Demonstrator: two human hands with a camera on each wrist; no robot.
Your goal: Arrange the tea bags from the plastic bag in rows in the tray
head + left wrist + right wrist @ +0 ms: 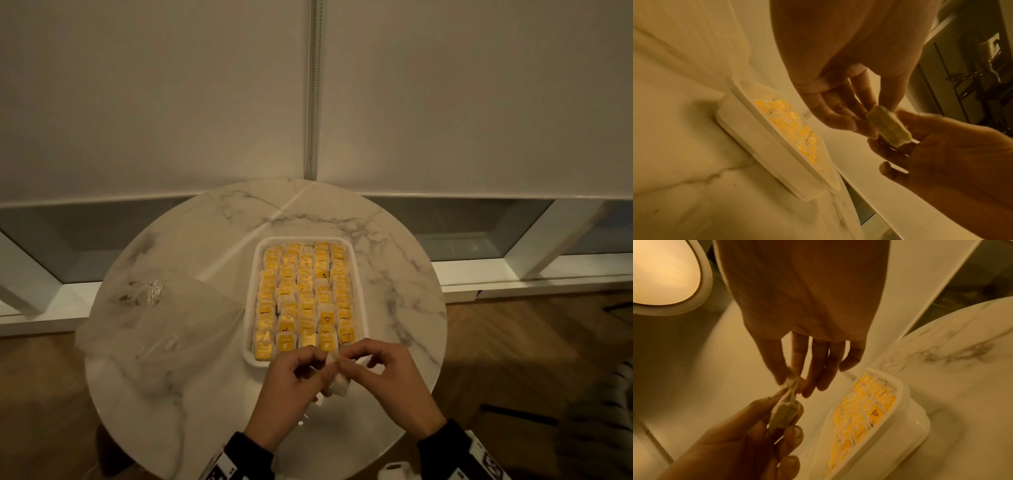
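Observation:
A white tray [252,298] on the round marble table [171,394] holds several rows of tea bags with yellow tags [303,294]. Just in front of the tray's near edge, both hands hold one white tea bag [338,383] in the air. My left hand [318,370] grips its body from below, and my right hand [356,363] pinches its upper end. In the right wrist view the tea bag [785,412] hangs between the two hands beside the tray [890,443]. The left wrist view shows the tea bag [888,125] to the right of the tray [760,146]. A clear plastic bag [164,318] lies flat to the left of the tray.
The table stands against a low white window ledge [513,284] under drawn blinds. Wooden floor [513,359] shows on both sides. A small white object [394,471] sits at the bottom edge of the head view. Bare marble lies to the right of the tray.

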